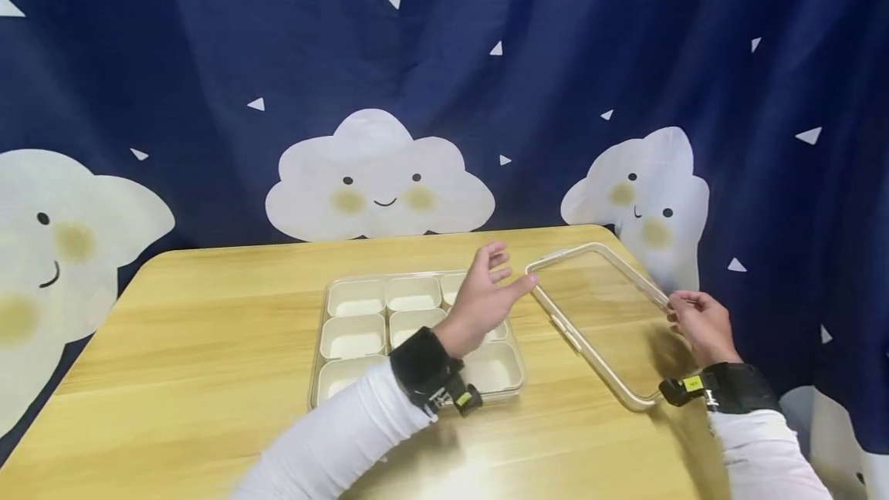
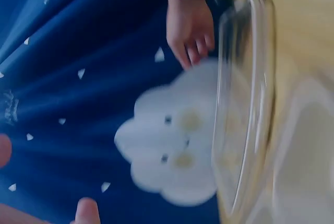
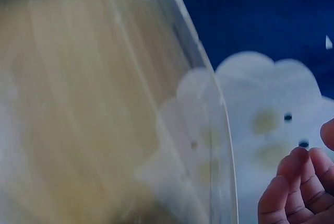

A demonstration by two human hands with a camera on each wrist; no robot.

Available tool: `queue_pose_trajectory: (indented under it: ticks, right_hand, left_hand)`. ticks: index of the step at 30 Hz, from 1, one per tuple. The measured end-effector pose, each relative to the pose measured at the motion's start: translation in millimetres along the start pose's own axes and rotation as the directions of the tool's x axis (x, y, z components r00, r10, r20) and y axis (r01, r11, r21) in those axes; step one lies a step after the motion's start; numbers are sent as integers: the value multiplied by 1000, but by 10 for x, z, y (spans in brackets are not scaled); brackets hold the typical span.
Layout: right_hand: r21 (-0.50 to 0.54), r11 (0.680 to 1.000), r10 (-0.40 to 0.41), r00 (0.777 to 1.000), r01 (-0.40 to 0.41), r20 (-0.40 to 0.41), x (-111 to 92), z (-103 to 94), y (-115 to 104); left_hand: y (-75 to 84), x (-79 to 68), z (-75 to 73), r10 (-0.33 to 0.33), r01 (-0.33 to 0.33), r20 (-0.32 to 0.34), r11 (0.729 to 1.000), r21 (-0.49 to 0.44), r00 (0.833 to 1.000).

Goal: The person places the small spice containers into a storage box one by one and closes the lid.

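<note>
A shallow see-through box (image 1: 314, 376) stands on the table with several cream cups (image 1: 353, 336) inside, in rows. My left hand (image 1: 481, 301) is raised over the box's right part, its fingers loosely bent and holding nothing. Its thumb points at the near corner of a clear lid (image 1: 590, 307) with a cream rim, to the right of the box. Beside the lid's right edge is my right hand (image 1: 701, 326). In the right wrist view, the right fingers (image 3: 300, 185) are loosely curled, with a gap between them and the clear edge.
The wooden table (image 1: 187, 346) has rounded far corners. Behind it hangs a dark blue curtain (image 1: 444, 37) printed with smiling clouds and small white triangles. Each wrist wears a black band, the left one (image 1: 420, 369) overlapping the cups in the head view.
</note>
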State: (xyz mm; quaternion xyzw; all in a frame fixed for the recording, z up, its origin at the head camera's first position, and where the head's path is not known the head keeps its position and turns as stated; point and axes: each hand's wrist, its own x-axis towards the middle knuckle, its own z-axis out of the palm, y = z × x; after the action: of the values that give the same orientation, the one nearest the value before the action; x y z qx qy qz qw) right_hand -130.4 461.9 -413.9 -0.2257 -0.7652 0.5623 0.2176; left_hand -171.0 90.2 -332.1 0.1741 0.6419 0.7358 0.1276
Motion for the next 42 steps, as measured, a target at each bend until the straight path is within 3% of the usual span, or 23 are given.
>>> queue_pose_trajectory:
  ticks: [6,11,14,18,23,26,33,36,42]
  right_hand:
    - [-154,987,-56,998,49,-42,168,-286,262]
    - [-347,933,-118,992,95,-46,155,-390,242]
    - [-464,877,-124,992,124,31,147,-431,209]
    - [-512,849,-71,988,131,135,162,-458,222]
    - [-527,843,8,978,104,206,184,-457,307]
    - [-539,838,44,977,78,210,192,-458,343]
    - [-552,832,66,980,50,189,231,-423,327]
    - [-555,832,85,979,33,187,249,-410,313]
    - [-559,829,88,981,23,171,234,-416,370]
  left_hand:
    - [-128,50,525,-153,137,-87,976,-167,984]
    - [-280,-37,992,-326,284,-137,924,-257,935]
    - [-423,-98,1216,-407,353,-141,887,-299,903]
    - [-641,-121,1376,-494,429,-125,834,-348,860]
    - [-856,-113,1422,-577,495,-106,769,-404,810]
    - [-939,-100,1439,-577,490,-89,756,-435,812]
    - [-1015,-55,1468,-544,480,-15,754,-448,839]
    - [-1036,-34,1484,-533,462,-8,740,-489,846]
    - [-1064,-28,1493,-559,491,22,708,-508,829]
